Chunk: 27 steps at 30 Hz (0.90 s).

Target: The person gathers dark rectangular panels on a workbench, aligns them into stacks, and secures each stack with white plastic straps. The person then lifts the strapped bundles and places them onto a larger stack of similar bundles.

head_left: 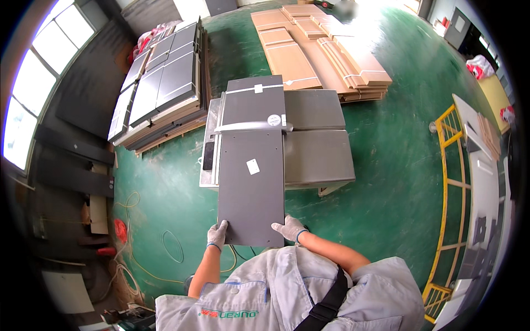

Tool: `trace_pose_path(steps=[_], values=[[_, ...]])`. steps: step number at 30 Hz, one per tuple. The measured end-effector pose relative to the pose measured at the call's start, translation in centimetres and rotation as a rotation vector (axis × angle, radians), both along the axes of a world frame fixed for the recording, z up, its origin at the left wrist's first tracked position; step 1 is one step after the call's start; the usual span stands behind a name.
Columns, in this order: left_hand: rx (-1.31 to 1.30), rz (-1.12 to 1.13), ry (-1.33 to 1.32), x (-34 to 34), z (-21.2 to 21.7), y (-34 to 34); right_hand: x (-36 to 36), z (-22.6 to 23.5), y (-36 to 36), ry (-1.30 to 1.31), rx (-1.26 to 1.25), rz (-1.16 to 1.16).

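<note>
A dark grey flat panel (251, 193) with a small white label (253, 166) lies lengthwise in front of me, its near end reaching past the table to my waist. My left hand (217, 234), in a pale work glove, grips its near left edge with the thumb on top. On the near right edge my gloved right hand (290, 228) holds the panel, thumb over the top face. The far end of the panel meets a silvery strip (248, 127) that crosses it. Beyond lies another dark grey panel (251, 105) with a round white sticker (274, 119).
Grey metal table tops (317, 157) extend to the right, and a black phone-like object (208, 156) lies on the left side. Strapped dark panels (165, 83) stand at far left, brown boards (287, 55) at far right. Hoses (132, 243) trail on the floor; a yellow frame (443, 193) stands right.
</note>
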<state>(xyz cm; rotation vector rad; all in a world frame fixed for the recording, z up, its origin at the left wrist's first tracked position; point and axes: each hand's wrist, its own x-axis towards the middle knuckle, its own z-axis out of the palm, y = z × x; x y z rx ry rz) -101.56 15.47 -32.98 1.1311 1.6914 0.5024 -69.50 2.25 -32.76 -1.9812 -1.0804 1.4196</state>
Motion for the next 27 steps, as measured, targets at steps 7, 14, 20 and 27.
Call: trace_pose_path(steps=[7,14,20,27], values=[[-0.002,-0.018,0.015,0.1,0.4,0.3,-2.5,-1.7,-0.2,-0.042,0.012,-0.204],[-0.102,-0.1,0.179,2.1,1.2,1.1,-5.7,0.1,-0.7,0.101,0.166,-0.735],[-0.535,-0.171,-0.636,0.3,2.8,1.7,-4.7,-1.9,-0.7,0.047,0.144,-0.627],[-0.685,-0.239,-0.738,-4.4,-4.8,5.1,-8.8,-2.4,-1.4,0.033,0.062,-0.915]])
